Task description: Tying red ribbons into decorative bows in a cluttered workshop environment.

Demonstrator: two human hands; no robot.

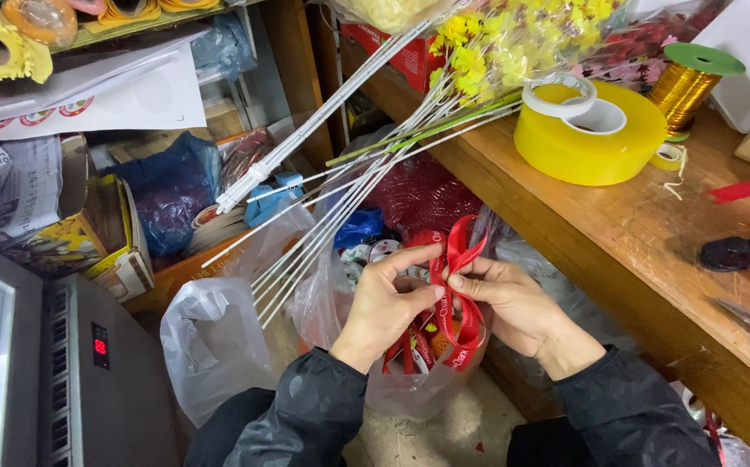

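Biggest thing in view is the wooden workbench (652,251) running down the right side, basically a parking spot for supplies so they stay within arm's reach. On its far end sits a fat roll of yellow tape (589,138) lying flat, with a smaller white tape roll (565,95) stacked on top, which keeps both from rolling off. Just right of those is a spool of gold wire (686,86) standing upright under a green cap.

A bundle of yellow artificial flowers (496,43) leans off the bench's far edge, and its long white stems (340,199) slant down to the left over the clutter, probably just propped there because they're too long to lie on the bench.

Near and low in the middle is a clear plastic bag (410,389) stuffed with ribbon bits, mouth open right under the hands, so whatever gets pulled out trails straight back into it.

Then the hands. Left hand (384,303) and right hand (513,303) meet right above the bag, both pinching the same red printed ribbon (461,285), thumbs and forefingers nearly touching. The ribbon loops up above the fingers and hangs down below into the bag, so they look to be folding or sorting a loop out of the tangle.
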